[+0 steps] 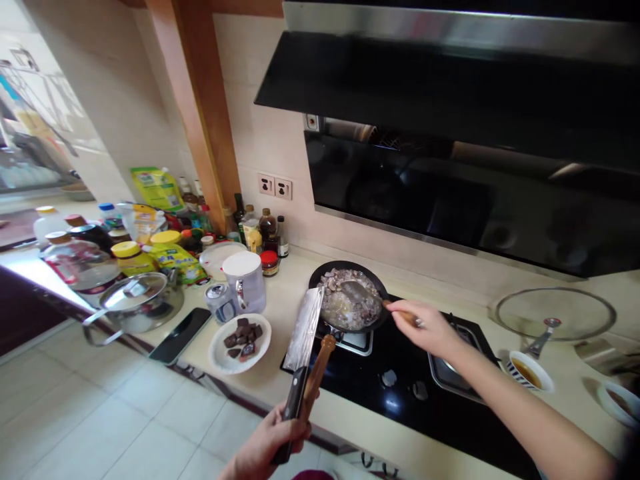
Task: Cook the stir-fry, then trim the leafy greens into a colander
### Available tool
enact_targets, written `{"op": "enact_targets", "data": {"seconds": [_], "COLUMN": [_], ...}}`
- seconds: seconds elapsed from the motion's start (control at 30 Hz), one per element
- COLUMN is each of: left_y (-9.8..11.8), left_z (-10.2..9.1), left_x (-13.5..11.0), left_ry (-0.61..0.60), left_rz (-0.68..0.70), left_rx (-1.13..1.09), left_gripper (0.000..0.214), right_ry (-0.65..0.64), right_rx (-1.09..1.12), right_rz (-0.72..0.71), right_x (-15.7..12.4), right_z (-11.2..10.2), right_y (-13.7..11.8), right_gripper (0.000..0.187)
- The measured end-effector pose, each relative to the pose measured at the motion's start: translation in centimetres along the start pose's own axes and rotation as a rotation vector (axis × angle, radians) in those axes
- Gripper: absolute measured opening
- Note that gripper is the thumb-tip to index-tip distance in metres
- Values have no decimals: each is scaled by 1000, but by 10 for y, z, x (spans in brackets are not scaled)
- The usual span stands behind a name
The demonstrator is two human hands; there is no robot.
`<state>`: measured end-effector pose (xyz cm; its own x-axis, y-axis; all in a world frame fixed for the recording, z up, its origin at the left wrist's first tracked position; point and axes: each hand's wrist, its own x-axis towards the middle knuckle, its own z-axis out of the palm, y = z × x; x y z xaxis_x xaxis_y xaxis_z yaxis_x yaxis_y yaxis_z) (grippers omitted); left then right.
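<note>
My left hand (273,437) is closed around the black handle of a cleaver (306,327), its broad blade pointing up beside the pan. Against that handle, in the same grip, lies a brown wooden handle (320,365); its far end meets the front of the pan and seems to belong to it. My right hand (425,325) grips the wooden handle of a spatula (359,293), whose flat head rests in the food. Chopped, greyish meat-like pieces (343,312) in bubbling liquid fill the dark frying pan (384,293) on the left burner.
Left of the pan stand a white plate (216,353) of dark chunks, a can (220,303), a lidded jug (245,283), a phone (181,335) and a steel pot (145,307). At right are a glass lid (553,313) and a striped bowl (545,380). The range hood (425,87) hangs above.
</note>
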<state>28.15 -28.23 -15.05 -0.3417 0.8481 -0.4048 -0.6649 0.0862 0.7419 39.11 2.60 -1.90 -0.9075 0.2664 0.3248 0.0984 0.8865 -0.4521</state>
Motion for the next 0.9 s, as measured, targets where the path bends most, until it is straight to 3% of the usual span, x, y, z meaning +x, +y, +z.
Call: {"op": "enact_targets", "data": {"seconds": [0.1, 0.2, 0.27, 0.37, 0.5, 0.57, 0.73, 0.9], "left_y": [8, 9, 8, 8, 10, 11, 10, 11], "left_z": [-6, -11, -13, -16, -19, -20, -23, -23], "left_x": [-1, 1, 3, 5, 7, 7, 8, 8], "left_ry": [-6, -8, -8, -19, -24, -22, -31, -47], "left_rz": [-11, -2, -3, -8, 1, 0, -12, -9], "left_rx": [33, 40, 46, 53, 18, 15, 29, 34], "left_gripper": [58, 59, 60, 56, 54, 55, 55, 55], "right_ry": [109, 135, 140, 152, 122, 56, -25, -120], "right_rx": [-42, -77, 56, 289, 419, 432, 127, -120], "right_rz": [144, 190, 279, 399, 384, 315, -140, -337], "right_x": [14, 37, 53, 70, 65, 56, 49, 47], "right_z": [-39, -48, -35, 2, 33, 28, 11, 44], "right_y": [17, 42, 65, 94, 100, 90, 67, 58], "right_gripper": [20, 16, 16, 26, 37, 33, 21, 27]}}
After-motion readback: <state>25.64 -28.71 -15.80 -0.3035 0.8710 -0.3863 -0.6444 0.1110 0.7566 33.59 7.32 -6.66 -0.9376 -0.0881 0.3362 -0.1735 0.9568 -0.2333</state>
